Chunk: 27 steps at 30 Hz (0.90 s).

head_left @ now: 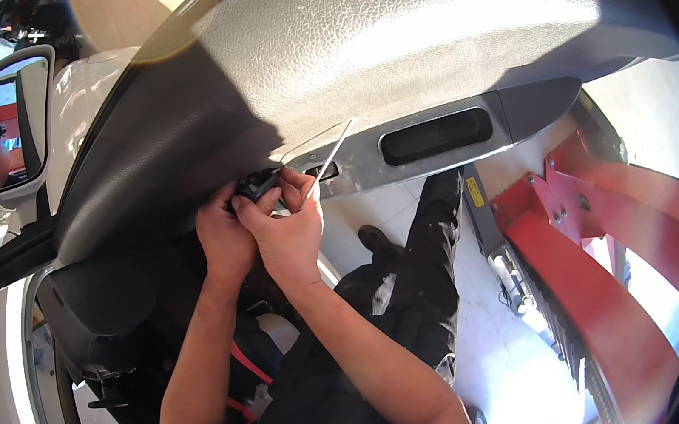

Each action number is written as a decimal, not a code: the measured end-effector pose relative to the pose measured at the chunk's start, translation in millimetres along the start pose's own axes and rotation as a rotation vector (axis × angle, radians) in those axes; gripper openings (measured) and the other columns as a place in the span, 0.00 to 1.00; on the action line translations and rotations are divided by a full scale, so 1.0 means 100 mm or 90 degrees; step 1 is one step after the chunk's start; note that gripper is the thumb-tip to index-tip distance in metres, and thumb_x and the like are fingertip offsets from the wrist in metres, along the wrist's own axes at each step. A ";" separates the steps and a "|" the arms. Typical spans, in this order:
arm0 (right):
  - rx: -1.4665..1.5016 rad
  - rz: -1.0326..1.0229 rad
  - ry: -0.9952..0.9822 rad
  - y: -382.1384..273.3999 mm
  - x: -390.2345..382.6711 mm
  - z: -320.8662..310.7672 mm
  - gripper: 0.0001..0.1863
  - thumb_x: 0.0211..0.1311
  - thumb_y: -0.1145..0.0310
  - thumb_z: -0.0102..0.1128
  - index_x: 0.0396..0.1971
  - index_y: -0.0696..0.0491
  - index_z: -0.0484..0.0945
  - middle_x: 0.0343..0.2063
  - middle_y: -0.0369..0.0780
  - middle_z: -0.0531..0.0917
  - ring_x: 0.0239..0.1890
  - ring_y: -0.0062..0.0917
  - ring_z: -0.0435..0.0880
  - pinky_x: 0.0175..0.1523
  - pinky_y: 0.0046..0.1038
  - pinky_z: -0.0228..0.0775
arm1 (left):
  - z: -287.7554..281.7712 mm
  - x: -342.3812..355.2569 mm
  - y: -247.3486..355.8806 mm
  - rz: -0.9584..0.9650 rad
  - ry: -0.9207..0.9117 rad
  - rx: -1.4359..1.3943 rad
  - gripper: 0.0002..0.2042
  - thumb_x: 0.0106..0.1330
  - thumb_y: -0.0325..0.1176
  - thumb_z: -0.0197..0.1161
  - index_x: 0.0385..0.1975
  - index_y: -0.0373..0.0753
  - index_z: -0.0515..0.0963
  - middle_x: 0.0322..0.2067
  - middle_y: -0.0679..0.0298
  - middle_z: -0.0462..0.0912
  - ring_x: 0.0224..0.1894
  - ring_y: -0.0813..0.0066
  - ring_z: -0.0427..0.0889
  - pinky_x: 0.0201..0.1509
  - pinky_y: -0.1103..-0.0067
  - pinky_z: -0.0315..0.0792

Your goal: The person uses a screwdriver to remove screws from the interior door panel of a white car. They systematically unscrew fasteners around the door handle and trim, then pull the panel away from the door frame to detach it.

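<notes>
My left hand (225,231) grips a small black part (257,184) beside the car door's armrest panel. My right hand (285,231) overlaps it, with fingers on the same part and around a thin white stick (329,157) pointing up. A thin wire runs from the part up along the leather-grained door trim (408,15). A silver panel (492,159) with a long dark recess and a small opening sits to the right of my hands. Some of my fingertips are hidden.
A white-framed side mirror (12,122) is at the left, reflecting a blurred person. Red steel lift arms (577,295) stand at the right over a light tiled floor (506,380). My dark-trousered legs and shoe are below the door.
</notes>
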State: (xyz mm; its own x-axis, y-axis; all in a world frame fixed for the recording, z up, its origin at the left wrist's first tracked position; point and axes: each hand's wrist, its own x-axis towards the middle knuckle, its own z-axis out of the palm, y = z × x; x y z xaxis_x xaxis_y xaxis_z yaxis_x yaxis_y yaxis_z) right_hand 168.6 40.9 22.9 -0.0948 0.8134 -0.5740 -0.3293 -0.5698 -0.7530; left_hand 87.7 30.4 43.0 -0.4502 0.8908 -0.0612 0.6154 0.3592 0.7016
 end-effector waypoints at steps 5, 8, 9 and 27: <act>0.062 0.000 0.009 0.01 -0.05 0.01 0.32 0.58 0.70 0.76 0.57 0.64 0.67 0.46 0.44 0.86 0.43 0.17 0.83 0.41 0.18 0.78 | -0.09 0.08 -0.06 -0.006 -0.084 0.021 0.13 0.62 0.33 0.76 0.40 0.31 0.85 0.32 0.68 0.87 0.34 0.86 0.77 0.39 0.81 0.75; -0.020 0.048 -0.002 -0.05 -0.15 -0.21 0.27 0.64 0.68 0.72 0.56 0.63 0.69 0.45 0.43 0.86 0.35 0.13 0.81 0.35 0.18 0.75 | -0.18 0.12 -0.12 -0.015 -0.126 0.034 0.13 0.63 0.32 0.76 0.41 0.30 0.85 0.32 0.68 0.87 0.35 0.86 0.78 0.41 0.81 0.76; -0.069 0.065 -0.005 -0.06 -0.19 -0.34 0.24 0.66 0.68 0.71 0.55 0.62 0.71 0.45 0.42 0.86 0.32 0.12 0.81 0.33 0.18 0.73 | -0.20 0.12 -0.14 -0.023 -0.136 0.039 0.13 0.63 0.31 0.75 0.41 0.30 0.85 0.32 0.67 0.87 0.35 0.86 0.78 0.42 0.81 0.76; -0.868 -0.406 -0.308 -1.07 -0.03 -1.55 0.17 0.65 0.72 0.65 0.54 0.53 0.79 0.24 0.40 0.76 0.26 0.36 0.80 0.29 0.36 0.72 | -0.27 0.08 0.05 0.003 -0.152 0.132 0.15 0.63 0.29 0.72 0.46 0.27 0.81 0.32 0.59 0.87 0.35 0.79 0.80 0.45 0.78 0.75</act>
State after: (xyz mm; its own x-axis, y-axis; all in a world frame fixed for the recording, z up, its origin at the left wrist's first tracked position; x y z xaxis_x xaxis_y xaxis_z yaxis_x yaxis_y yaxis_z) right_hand 349.7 81.3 55.2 -0.6426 0.7581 -0.1113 0.6020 0.4097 -0.6853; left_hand 70.1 32.0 65.0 -0.2973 0.9239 -0.2407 0.7465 0.3821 0.5447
